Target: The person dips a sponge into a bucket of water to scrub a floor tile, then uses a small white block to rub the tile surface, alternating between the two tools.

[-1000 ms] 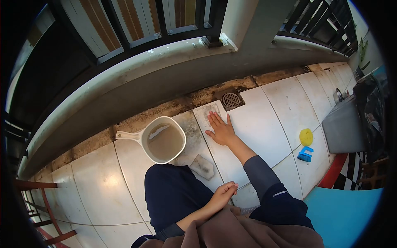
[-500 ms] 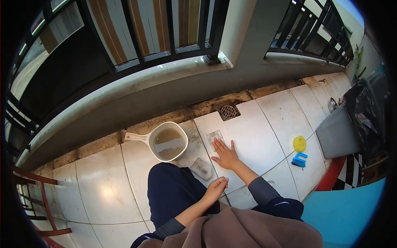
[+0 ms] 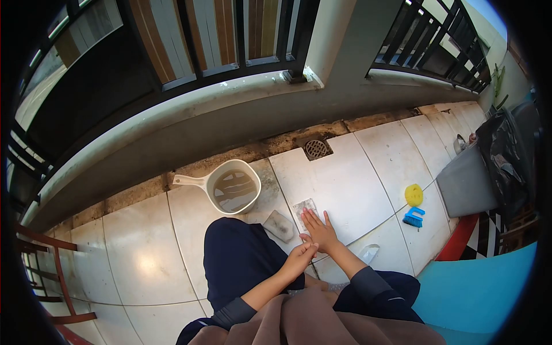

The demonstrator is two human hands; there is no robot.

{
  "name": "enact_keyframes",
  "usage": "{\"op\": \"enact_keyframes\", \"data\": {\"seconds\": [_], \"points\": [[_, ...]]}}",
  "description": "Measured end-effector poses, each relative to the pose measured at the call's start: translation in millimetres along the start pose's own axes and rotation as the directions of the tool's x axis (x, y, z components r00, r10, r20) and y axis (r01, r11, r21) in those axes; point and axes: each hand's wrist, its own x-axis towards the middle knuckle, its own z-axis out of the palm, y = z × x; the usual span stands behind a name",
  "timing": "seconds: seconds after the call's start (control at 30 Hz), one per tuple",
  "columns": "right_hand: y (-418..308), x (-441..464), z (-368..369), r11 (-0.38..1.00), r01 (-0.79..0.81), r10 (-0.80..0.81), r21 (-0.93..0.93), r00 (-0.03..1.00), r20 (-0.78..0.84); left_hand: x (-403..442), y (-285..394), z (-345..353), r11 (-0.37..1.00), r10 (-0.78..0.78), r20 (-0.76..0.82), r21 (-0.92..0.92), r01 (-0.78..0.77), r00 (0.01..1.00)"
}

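My right hand (image 3: 319, 229) lies flat with its fingers spread, the fingertips on a thin grey-stained white piece (image 3: 305, 210) on the tiled floor (image 3: 351, 190). My left hand (image 3: 301, 257) is closed close beside the right wrist and thumb; whether anything is inside it is hidden. To the left of my hands a grey-white block (image 3: 279, 226) rests on the tiles. Beyond it stands a white dipper (image 3: 234, 187) holding murky water, its handle pointing left.
A square floor drain (image 3: 317, 149) sits by the low wall (image 3: 230, 123). At right lie a yellow sponge (image 3: 413, 195) and a blue brush (image 3: 413, 217), near a grey bin (image 3: 468, 184). A dark red rack (image 3: 66, 282) stands at far left.
My right hand has slid toward my body from near the drain, with the stained piece moving under its fingers. It has come beside my left hand, which stays closed.
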Motion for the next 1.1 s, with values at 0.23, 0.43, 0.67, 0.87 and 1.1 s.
{"op": "enact_keyframes", "data": {"seconds": [0.23,0.43,0.67,0.87,1.1], "points": [[2,119,-23,0.997,-0.046,0.051,-0.065,0.996,0.079,1,11,7,0.996,0.044,-0.003,-0.078,-0.044,0.999],[2,182,-33,0.992,-0.092,0.100,-0.083,0.989,0.107,2,12,9,0.992,0.030,0.001,-0.123,-0.030,1.000],[1,217,-37,0.987,-0.142,0.151,-0.076,0.981,0.126,7,7,6,0.996,0.052,-0.044,-0.073,-0.055,0.998],[0,157,-29,0.997,-0.051,0.055,-0.061,0.995,0.077,12,6,-3,0.996,0.056,-0.096,-0.061,-0.062,0.994],[-2,20,-5,0.998,0.039,-0.038,-0.051,0.999,0.008,6,4,1,0.996,0.074,-0.097,-0.050,-0.079,0.993]]}}
